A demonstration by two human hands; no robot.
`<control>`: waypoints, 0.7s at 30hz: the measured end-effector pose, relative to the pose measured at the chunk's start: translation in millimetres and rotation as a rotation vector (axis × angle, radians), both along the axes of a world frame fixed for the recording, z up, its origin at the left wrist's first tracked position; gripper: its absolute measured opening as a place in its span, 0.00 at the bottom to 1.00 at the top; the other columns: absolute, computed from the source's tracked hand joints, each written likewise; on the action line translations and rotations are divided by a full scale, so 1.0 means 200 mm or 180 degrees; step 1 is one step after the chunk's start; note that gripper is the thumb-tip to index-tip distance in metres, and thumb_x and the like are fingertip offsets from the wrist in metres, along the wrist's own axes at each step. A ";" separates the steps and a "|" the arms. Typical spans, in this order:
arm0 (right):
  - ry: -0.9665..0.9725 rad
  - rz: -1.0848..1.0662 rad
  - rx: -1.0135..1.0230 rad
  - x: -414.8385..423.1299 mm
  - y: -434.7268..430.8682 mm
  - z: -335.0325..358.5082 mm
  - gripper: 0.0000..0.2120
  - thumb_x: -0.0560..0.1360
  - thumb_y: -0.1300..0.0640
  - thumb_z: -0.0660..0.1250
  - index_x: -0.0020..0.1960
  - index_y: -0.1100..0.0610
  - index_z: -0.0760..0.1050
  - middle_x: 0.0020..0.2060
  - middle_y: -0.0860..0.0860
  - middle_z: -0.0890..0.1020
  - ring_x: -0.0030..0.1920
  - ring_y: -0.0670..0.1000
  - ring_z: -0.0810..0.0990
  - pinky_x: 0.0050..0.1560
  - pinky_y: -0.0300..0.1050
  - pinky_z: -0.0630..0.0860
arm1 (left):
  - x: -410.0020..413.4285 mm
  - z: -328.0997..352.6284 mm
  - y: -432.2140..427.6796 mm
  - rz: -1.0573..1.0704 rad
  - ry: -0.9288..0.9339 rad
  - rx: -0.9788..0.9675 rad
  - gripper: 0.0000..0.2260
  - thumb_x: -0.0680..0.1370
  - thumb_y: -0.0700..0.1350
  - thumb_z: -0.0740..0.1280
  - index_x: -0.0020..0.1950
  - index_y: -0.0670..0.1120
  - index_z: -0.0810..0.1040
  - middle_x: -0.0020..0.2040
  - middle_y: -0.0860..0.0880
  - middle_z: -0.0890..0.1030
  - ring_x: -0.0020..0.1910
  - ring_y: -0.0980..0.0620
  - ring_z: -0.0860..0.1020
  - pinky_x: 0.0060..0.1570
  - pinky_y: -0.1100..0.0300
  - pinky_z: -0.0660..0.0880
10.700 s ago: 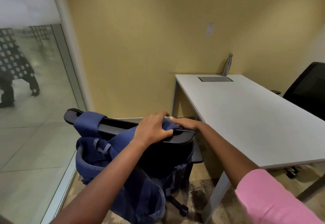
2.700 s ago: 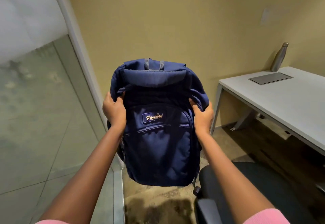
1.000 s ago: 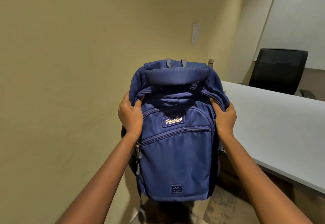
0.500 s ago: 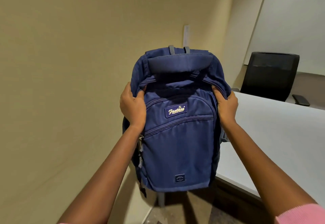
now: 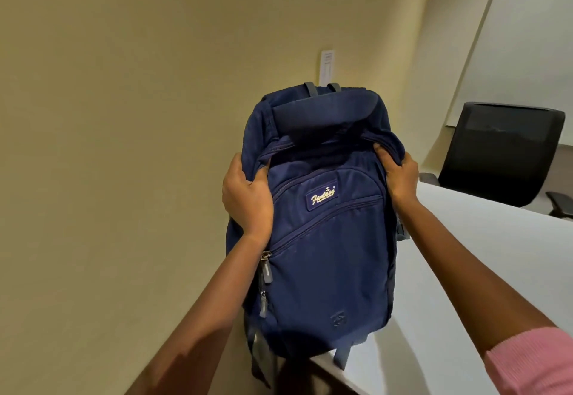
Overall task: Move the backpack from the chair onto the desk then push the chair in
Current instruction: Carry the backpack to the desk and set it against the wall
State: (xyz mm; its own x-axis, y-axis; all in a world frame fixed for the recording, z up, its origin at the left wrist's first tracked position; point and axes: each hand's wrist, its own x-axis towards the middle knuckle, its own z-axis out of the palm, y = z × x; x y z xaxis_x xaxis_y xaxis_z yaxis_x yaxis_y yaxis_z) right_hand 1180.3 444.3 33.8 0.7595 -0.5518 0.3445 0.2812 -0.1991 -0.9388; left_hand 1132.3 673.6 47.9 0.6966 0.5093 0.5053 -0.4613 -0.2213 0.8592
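Note:
The navy blue backpack (image 5: 325, 239) stands upright in front of me, its front pocket and yellow logo patch facing me. Its base is at the near left corner of the white desk (image 5: 480, 270), with straps hanging over the desk's edge. My left hand (image 5: 246, 199) grips its left side near the top. My right hand (image 5: 398, 171) grips its right shoulder. The chair that the backpack came from is out of sight.
A yellow wall runs close along the left and behind the backpack, with a white switch plate (image 5: 327, 66) on it. A black office chair (image 5: 499, 159) stands behind the desk's far side, under a whiteboard (image 5: 527, 38).
I have carried the backpack off the chair and to the right. In the last half second it came down until its base reached the desk's corner.

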 end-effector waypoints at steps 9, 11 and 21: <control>0.0105 0.0574 -0.0234 0.45 -0.11 -0.02 0.19 0.74 0.50 0.68 0.58 0.62 0.74 0.48 0.50 0.79 0.46 0.48 0.77 0.44 0.32 0.73 | 0.22 -0.08 -0.18 0.0511 0.0060 -0.0126 0.06 0.72 0.38 0.68 0.48 0.40 0.76 0.37 0.49 0.77 0.40 0.44 0.76 0.41 0.54 0.71; 0.0086 0.0671 -0.0280 0.52 -0.11 -0.05 0.17 0.74 0.52 0.67 0.57 0.62 0.74 0.48 0.53 0.80 0.46 0.48 0.78 0.42 0.29 0.74 | 0.26 -0.11 -0.21 0.0597 0.0100 -0.0146 0.08 0.72 0.38 0.68 0.51 0.40 0.76 0.39 0.46 0.78 0.42 0.42 0.76 0.41 0.54 0.71; 0.0284 0.0925 -0.0417 0.70 -0.08 -0.22 0.20 0.76 0.51 0.65 0.63 0.63 0.72 0.53 0.53 0.79 0.53 0.52 0.78 0.57 0.43 0.73 | 0.38 -0.26 -0.21 0.0805 0.0359 -0.0034 0.07 0.72 0.37 0.68 0.49 0.38 0.75 0.42 0.44 0.78 0.46 0.42 0.75 0.41 0.61 0.65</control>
State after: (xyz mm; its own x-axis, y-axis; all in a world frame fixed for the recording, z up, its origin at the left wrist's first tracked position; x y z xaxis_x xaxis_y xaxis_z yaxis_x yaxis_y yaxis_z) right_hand 1319.7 428.1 -10.1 0.9091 -0.2629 0.3232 0.2617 -0.2434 -0.9340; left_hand 1208.4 632.1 -3.5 0.5982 0.6790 0.4255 -0.2940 -0.3079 0.9048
